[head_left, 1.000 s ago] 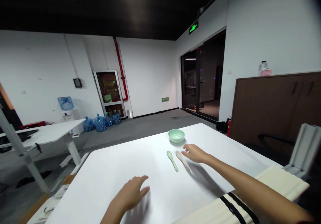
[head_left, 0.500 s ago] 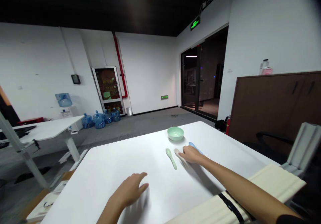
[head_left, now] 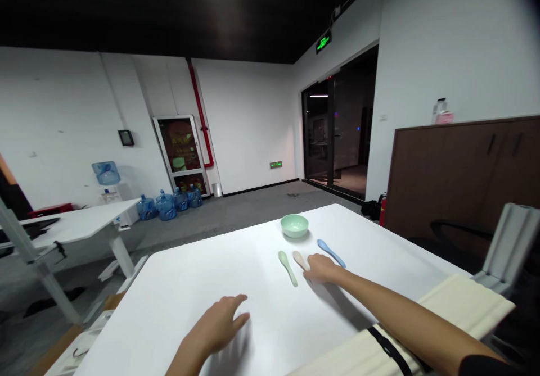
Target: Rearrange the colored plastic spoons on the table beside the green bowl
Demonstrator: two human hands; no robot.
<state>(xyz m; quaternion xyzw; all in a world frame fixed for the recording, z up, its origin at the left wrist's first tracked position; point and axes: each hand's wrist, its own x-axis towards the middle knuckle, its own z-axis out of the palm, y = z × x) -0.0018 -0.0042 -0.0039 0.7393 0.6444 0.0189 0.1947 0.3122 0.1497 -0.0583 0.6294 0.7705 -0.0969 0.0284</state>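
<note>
On the white table stand a pale green bowl and, nearer me, several plastic spoons lying side by side. A mint green spoon lies left of a cream spoon, and a blue spoon lies to their right. My right hand is over the cream spoon, hiding its handle, and I cannot tell whether it grips it. My left hand rests on the table near the front edge, fingers apart, touching nothing but the tabletop.
A cream padded roll lies at the table's near right edge, with a black-armed chair beyond. A brown cabinet stands at right. A white desk stands at left, and blue water bottles stand on the floor.
My right hand has moved down and toward me, onto the cream spoon's handle, and the blue spoon behind it has come fully into view. My left hand has barely moved.
</note>
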